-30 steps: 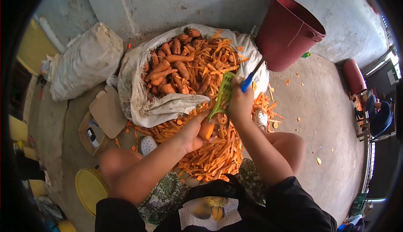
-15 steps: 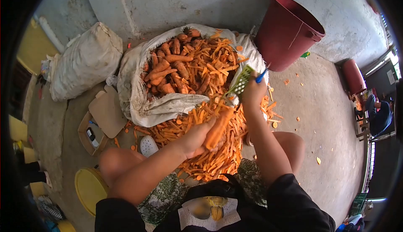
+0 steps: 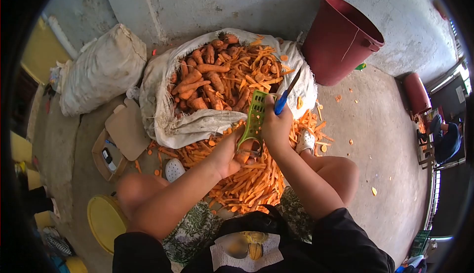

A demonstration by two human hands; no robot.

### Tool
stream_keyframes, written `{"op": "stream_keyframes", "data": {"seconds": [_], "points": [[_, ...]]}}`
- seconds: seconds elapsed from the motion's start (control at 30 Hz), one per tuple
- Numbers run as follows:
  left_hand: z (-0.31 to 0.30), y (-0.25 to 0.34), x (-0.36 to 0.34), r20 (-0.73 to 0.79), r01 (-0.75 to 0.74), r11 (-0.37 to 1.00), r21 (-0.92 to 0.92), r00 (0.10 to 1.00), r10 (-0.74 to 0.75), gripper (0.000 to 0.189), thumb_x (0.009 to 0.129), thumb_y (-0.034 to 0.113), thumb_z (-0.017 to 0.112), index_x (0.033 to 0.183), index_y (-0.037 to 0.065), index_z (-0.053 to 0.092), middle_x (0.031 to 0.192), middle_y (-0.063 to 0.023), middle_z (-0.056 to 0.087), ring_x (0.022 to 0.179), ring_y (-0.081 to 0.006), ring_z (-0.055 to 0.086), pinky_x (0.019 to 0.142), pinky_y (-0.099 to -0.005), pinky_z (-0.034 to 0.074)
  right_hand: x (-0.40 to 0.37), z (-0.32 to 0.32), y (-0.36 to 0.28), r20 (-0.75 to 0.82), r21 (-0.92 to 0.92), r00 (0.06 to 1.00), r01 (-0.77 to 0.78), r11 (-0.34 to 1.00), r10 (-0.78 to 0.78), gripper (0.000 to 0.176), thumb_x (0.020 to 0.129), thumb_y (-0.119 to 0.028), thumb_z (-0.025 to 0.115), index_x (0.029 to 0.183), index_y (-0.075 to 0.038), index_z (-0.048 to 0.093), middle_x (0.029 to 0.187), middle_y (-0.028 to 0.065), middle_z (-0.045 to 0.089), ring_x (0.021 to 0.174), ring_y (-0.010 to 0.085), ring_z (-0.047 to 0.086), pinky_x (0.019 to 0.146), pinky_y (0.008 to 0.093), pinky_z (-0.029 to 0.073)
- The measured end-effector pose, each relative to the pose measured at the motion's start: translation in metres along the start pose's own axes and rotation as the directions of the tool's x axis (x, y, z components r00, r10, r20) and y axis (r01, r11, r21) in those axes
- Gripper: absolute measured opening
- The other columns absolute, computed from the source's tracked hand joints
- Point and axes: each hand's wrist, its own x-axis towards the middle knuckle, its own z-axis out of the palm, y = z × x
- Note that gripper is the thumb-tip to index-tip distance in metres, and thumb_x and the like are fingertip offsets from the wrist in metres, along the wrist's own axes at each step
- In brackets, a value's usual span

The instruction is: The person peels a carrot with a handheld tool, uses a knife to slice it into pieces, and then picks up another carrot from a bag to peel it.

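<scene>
My left hand (image 3: 225, 155) is wrapped around a carrot (image 3: 243, 156), partly hidden by the fingers and the tool over it. In my right hand (image 3: 276, 129) is a green vegetable peeler (image 3: 255, 117) with a slotted handle; its blade end lies over the carrot. The same hand also grips a blue-handled knife (image 3: 281, 103), its blade pointing up and away. Below both hands spreads a heap of orange carrot peelings (image 3: 247, 189). Just beyond them, an open white sack (image 3: 160, 120) holds whole carrots (image 3: 190, 83) and more peelings.
A dark red bucket (image 3: 328, 46) stands behind the sack at right. To the left are a full white sack (image 3: 106, 70), an open cardboard box (image 3: 127, 130) with small items, and a yellow lid (image 3: 106, 223). A person (image 3: 447, 135) sits far right.
My right hand has come down and left, bringing the peeler from above the peelings onto the carrot. The carrot in my left hand now sits lower and is more covered.
</scene>
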Motion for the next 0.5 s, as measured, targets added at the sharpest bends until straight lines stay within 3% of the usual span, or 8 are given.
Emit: {"op": "stream_keyframes", "data": {"seconds": [0.17, 0.33, 0.47, 0.5], "points": [[-0.004, -0.002, 0.002, 0.052, -0.035, 0.999, -0.01, 0.998, 0.035, 0.026, 0.092, 0.028, 0.033, 0.102, 0.01, 0.048, 0.086, -0.0052, 0.056, 0.067, -0.0155, 0.053, 0.049, -0.0288, 0.041, -0.005, 0.002, -0.001, 0.012, 0.0, 1.0, 0.006, 1.0, -0.006, 0.02, 0.089, -0.019, 0.049, 0.084, 0.0, 0.054, 0.061, -0.0018, 0.049, 0.051, 0.0047, 0.044, 0.046, 0.0209, 0.036], [0.013, -0.001, -0.001, -0.204, -0.034, 0.999, -0.034, 0.979, 0.027, 0.028, 0.093, 0.027, 0.031, 0.108, 0.009, 0.046, 0.096, -0.0073, 0.056, 0.075, -0.0164, 0.055, 0.056, -0.0309, 0.044, -0.009, 0.003, 0.003, 0.026, 0.006, 1.0, 0.009, 1.0, -0.01, 0.021, 0.089, -0.018, 0.048, 0.079, -0.001, 0.052, 0.061, -0.0015, 0.048, 0.051, 0.005, 0.043, 0.044, 0.0219, 0.035], [-0.002, -0.006, 0.003, -0.128, -0.049, 0.999, 0.013, 0.99, 0.05, 0.03, 0.093, 0.026, 0.031, 0.11, 0.007, 0.046, 0.096, -0.0084, 0.055, 0.08, -0.0171, 0.055, 0.062, -0.0321, 0.047, -0.004, 0.002, 0.003, -0.012, -0.066, 0.998, 0.06, 0.996, -0.06, 0.02, 0.089, -0.018, 0.048, 0.079, -0.001, 0.051, 0.059, -0.0024, 0.046, 0.049, 0.0056, 0.04, 0.044, 0.0229, 0.033], [-0.011, -0.005, 0.003, -0.026, 0.039, 0.998, 0.045, 0.999, -0.038, 0.03, 0.093, 0.028, 0.032, 0.109, 0.006, 0.045, 0.092, -0.0079, 0.054, 0.077, -0.0165, 0.054, 0.062, -0.0311, 0.047, 0.005, -0.002, 0.006, -0.068, -0.06, 0.997, 0.026, 0.998, -0.031, 0.021, 0.089, -0.019, 0.048, 0.078, -0.001, 0.051, 0.058, -0.0024, 0.044, 0.048, 0.0057, 0.038, 0.044, 0.0231, 0.032]]}}
